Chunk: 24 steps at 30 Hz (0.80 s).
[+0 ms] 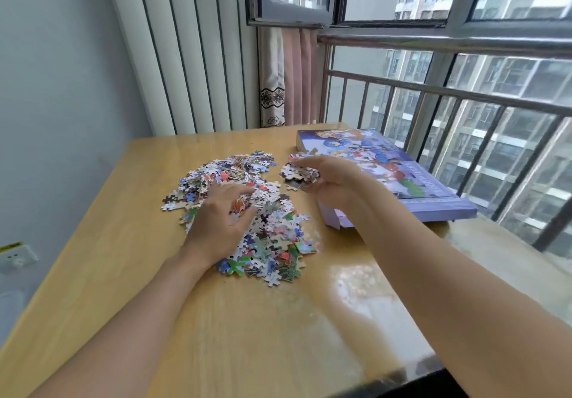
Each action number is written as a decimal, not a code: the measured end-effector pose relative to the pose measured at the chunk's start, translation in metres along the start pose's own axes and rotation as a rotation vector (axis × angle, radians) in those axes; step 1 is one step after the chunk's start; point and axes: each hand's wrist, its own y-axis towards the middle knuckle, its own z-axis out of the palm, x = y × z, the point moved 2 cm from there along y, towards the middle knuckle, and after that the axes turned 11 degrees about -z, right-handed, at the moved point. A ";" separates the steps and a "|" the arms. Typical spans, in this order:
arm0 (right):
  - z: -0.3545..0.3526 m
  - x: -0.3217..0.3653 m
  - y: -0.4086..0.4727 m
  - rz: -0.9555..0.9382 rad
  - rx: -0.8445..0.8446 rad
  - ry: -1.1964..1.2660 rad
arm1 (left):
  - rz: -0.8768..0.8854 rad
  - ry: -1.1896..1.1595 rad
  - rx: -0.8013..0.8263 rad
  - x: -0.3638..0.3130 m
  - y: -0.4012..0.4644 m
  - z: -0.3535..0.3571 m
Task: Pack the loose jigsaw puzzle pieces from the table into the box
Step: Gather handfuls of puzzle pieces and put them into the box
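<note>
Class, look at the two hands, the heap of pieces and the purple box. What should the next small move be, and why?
Probably carry the right hand the short way to the purple box and let go. It already grips a handful of pieces lifted clear of the pile, and the box's open edge shows just beyond its wrist. The left hand rests on the pile, ready to gather more.

Desk point(123, 274): honey-yellow wood, glossy. Puzzle pieces point(266, 236): mixed white, blue, green, red, black. Box point(433, 208): lavender-purple sides, lid printed with cartoon figures in blue, white, red, green. Curtain point(297, 78): pink, cream edge with dark floral band.
</note>
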 end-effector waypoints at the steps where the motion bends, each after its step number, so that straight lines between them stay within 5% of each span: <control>1: -0.005 0.007 -0.005 -0.006 0.017 -0.018 | 0.022 -0.001 0.016 -0.007 -0.003 0.001; 11: -0.073 0.022 -0.069 -0.051 0.084 -0.007 | 0.200 0.267 0.310 -0.102 0.029 0.085; 19: -0.116 0.005 -0.104 -0.002 0.052 0.048 | 0.056 -0.090 0.078 -0.129 0.062 0.101; 24: -0.130 0.018 -0.076 0.054 -0.245 0.288 | 0.051 -0.158 0.048 -0.141 0.081 0.095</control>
